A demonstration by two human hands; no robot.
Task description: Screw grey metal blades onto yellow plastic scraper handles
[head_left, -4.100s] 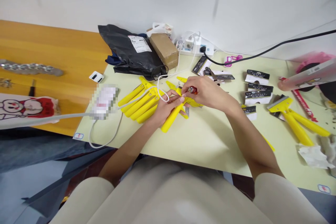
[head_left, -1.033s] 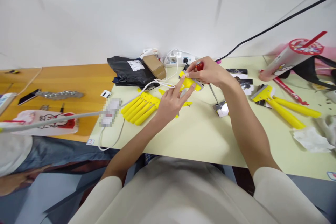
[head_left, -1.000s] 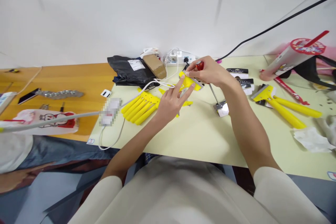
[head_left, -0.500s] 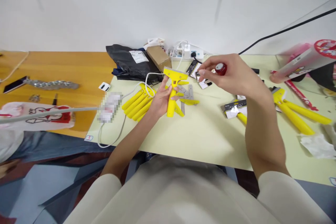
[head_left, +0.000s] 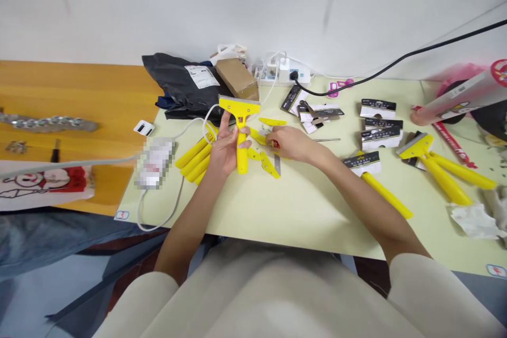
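My left hand [head_left: 224,150] is closed around the handle of a yellow scraper [head_left: 241,140], which stands upright with its wide metal-edged head at the top. Beside it, low over the table, my right hand [head_left: 288,143] has its fingers curled on the red handle of a screwdriver [head_left: 328,140]; the thin shaft points right from behind the hand. Under and around my right fingers lie several loose yellow head pieces [head_left: 270,165] and flat grey metal plates [head_left: 278,163], partly hidden. Several yellow handles [head_left: 193,161] lie side by side left of my left hand.
Black-and-white cardboard packaging [head_left: 378,110] lies at the back and right. Another scraper [head_left: 430,156] and yellow handles rest on the right. A black plastic bag [head_left: 190,87], brown box [head_left: 237,78] and power strip [head_left: 293,71] line the wall. White cables cross the left side.
My right hand has come down and left from above the table to the loose pieces, with the screwdriver. The view has shifted, and my left hand still holds the scraper.
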